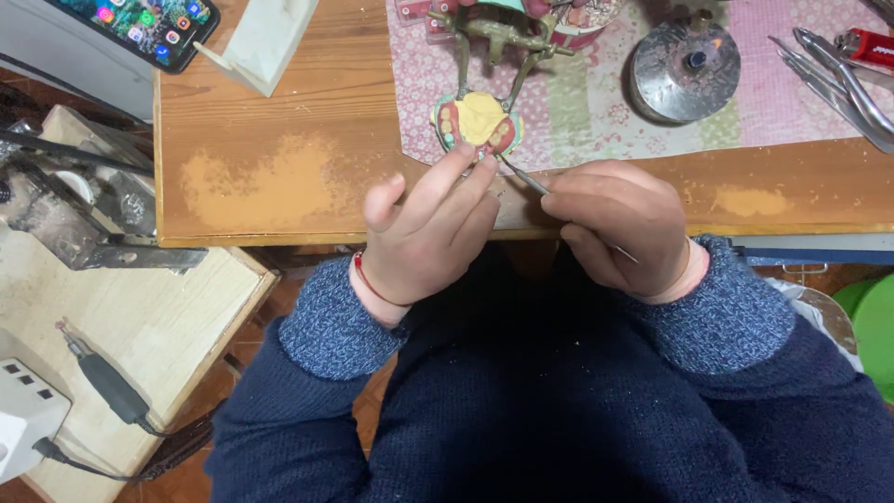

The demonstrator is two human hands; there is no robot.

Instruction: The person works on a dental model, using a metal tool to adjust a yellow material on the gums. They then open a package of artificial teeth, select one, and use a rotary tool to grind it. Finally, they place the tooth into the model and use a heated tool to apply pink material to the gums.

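Observation:
A yellow dental cast point(479, 123) with pink wax rims sits on a metal articulator point(498, 42) over a pink patterned cloth point(596, 112). My left hand point(430, 233) reaches up to it, fingertips touching the cast's front edge. My right hand point(622, 228) grips a thin metal carving tool point(527, 179) like a pen, its tip at the lower right of the cast. Both arms wear blue knitted sleeves.
A round metal burner point(685, 70) with a small flame stands on the cloth. Metal pliers and instruments point(838, 84) and a red lighter point(866, 45) lie far right. A phone point(140, 26) and white block point(265, 42) sit at far left. A handpiece point(107, 382) lies on the low side table.

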